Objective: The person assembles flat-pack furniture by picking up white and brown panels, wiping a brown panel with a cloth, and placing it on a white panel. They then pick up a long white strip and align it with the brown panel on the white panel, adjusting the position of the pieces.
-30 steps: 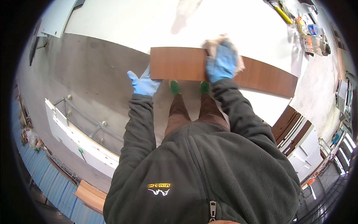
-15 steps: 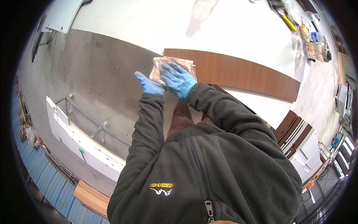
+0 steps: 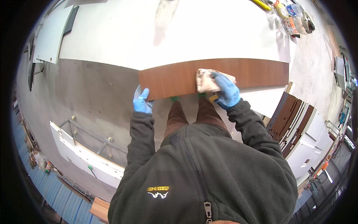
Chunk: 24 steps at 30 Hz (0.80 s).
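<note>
A long brown wood-grain board (image 3: 167,80) lies across the near edge of the white worktable (image 3: 112,37), its left end jutting out past the table. My left hand (image 3: 142,101), in a blue glove, grips the near left corner, with its thumb on top and the other fingers partly hidden by the board. Near the board's middle, a folded pale pink cloth (image 3: 206,81) rests on the surface. My right hand (image 3: 227,91), also gloved in blue, holds that cloth against the board.
Clear plastic bottles (image 3: 292,24) and a yellow-handled tool (image 3: 262,4) sit at the table's far right. Stacked brown and white panels (image 3: 294,123) stand at my right. A wheeled metal rack with white panels (image 3: 85,153) is at my left. Pale panels (image 3: 54,35) project at the far left.
The hands have separated. My left hand has taken hold of the board's left corner, while my right hand and the cloth have moved right along the board, which now lies nearer to me.
</note>
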### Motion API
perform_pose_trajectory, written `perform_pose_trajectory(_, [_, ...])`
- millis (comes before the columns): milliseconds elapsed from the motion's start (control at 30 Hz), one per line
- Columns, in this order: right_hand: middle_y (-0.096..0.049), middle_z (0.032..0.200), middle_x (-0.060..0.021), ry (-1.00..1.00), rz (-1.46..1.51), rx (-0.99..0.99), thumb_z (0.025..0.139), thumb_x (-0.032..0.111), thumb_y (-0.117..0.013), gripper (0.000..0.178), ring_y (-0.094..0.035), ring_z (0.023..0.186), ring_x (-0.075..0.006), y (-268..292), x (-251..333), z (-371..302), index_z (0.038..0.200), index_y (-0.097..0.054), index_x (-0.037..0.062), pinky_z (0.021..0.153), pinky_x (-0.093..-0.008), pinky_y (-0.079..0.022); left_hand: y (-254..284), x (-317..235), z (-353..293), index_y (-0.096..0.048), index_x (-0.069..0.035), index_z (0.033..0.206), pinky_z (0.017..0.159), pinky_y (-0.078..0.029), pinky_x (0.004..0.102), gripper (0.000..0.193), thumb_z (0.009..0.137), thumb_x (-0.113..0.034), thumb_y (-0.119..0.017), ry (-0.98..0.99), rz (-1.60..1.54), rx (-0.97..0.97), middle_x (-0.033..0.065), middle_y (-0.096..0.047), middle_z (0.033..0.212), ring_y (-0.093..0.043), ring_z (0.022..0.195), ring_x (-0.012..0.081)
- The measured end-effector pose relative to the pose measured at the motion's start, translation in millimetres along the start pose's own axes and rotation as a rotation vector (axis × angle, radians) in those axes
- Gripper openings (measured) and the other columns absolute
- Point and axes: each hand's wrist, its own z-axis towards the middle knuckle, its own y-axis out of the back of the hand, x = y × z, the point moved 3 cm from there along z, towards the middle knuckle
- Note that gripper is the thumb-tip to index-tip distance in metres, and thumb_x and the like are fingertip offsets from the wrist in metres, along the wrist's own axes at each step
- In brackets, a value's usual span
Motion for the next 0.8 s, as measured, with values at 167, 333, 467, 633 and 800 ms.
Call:
perform_pose_trajectory(167, [-0.066, 0.119, -0.0090, -0.896, 0.664, -0.688, 0.101, 0.010, -0.056, 0.036, -0.064, 0.096, -0.0158, 57, -10, -60, 0.135, -0.061, -0.0020, 0.085, -0.0331, -0.055, -25, -18, -77, -0.035, 0.002, 0.158, 0.108, -0.054, 0.0429, 0.067, 0.097, -0.009, -0.061, 0.013, 0.090, 0.040, 0.0171, -0.053, 0.149, -0.058, 0.134, 0.0285])
perform_pose_trajectory(333, [-0.060, 0.139, -0.0189, -0.849, 0.925, -0.758, 0.104, 0.021, -0.060, 0.053, -0.062, 0.127, -0.0309, 108, -32, -66, 0.147, -0.047, -0.0061, 0.111, -0.0401, -0.052, -40, -32, -122, -0.036, -0.004, 0.159, 0.095, -0.063, 0.0374, 0.069, 0.096, -0.011, -0.063, 0.207, 0.130, -0.005, 0.0159, -0.056, 0.146, -0.065, 0.126, 0.0272])
perform_pose_trajectory(467, [-0.059, 0.143, -0.0216, -0.761, 0.948, -0.691, 0.105, 0.021, -0.060, 0.051, -0.064, 0.126, -0.0323, 141, -30, -50, 0.147, -0.048, -0.0045, 0.109, -0.0413, -0.055, -29, -39, -134, -0.037, -0.007, 0.157, 0.068, -0.071, 0.0325, 0.062, 0.100, -0.011, -0.060, 0.541, -0.002, 0.075, 0.0204, -0.057, 0.143, -0.076, 0.101, 0.0310])
perform_pose_trajectory(633, [-0.059, 0.141, -0.0246, -0.660, 1.143, -0.735, 0.108, 0.019, -0.050, 0.047, -0.066, 0.125, -0.0342, 169, -28, -47, 0.148, -0.046, -0.0055, 0.108, -0.0438, -0.057, 12, -21, -132, -0.045, -0.008, 0.153, 0.052, -0.063, 0.0264, 0.049, 0.108, -0.024, -0.053, 0.879, 0.016, -0.097, 0.0196, -0.067, 0.117, -0.071, 0.071, 0.0231])
perform_pose_trajectory(800, [-0.065, 0.129, -0.0155, -0.489, 0.177, -0.605, 0.105, 0.019, -0.057, 0.043, -0.065, 0.115, -0.0246, 165, -38, -55, 0.142, -0.056, -0.0046, 0.103, -0.0359, -0.052, 45, -13, -106, -0.059, -0.007, 0.133, 0.040, -0.045, 0.0239, 0.048, 0.107, -0.046, -0.049, 1.073, 0.176, -0.045, 0.0167, -0.070, 0.086, -0.054, 0.048, 0.0163])
